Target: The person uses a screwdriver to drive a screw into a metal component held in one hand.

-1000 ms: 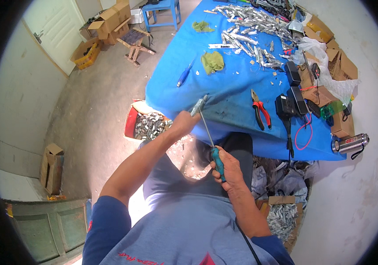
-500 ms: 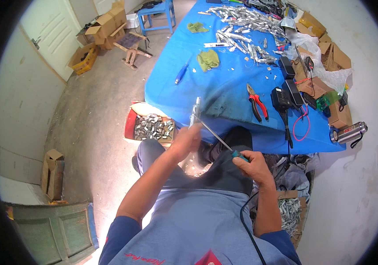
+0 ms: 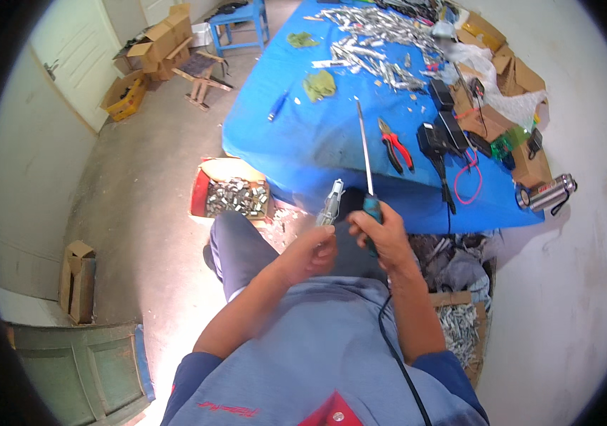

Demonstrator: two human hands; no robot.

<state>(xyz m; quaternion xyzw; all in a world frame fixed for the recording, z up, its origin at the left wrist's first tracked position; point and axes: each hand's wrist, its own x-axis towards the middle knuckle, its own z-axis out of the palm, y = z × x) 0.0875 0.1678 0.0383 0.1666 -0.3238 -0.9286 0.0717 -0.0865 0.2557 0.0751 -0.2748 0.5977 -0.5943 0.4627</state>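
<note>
My left hand is closed around the lower end of a slim silvery part, which stands up out of the fist with thin wire-like edges; its exact kind is unclear. Beside it, my right hand grips a screwdriver by its teal handle. The long metal shaft points up and away over the table, apart from the silvery part. Red-and-black pliers lie on the blue cloth just beyond the right hand. Below left of the table, an open red box holds many small metal pieces.
A heap of silvery parts covers the table's far end, near green cloths and a blue pen-like tool. Black adapters with cables, cardboard and a metal flask line the right side. A black cord hangs over my shirt.
The screwdriver tip has left the silvery part and swung from pointing left to pointing up and away. My left hand has come nearer to me with the part. The view has shifted slightly.
</note>
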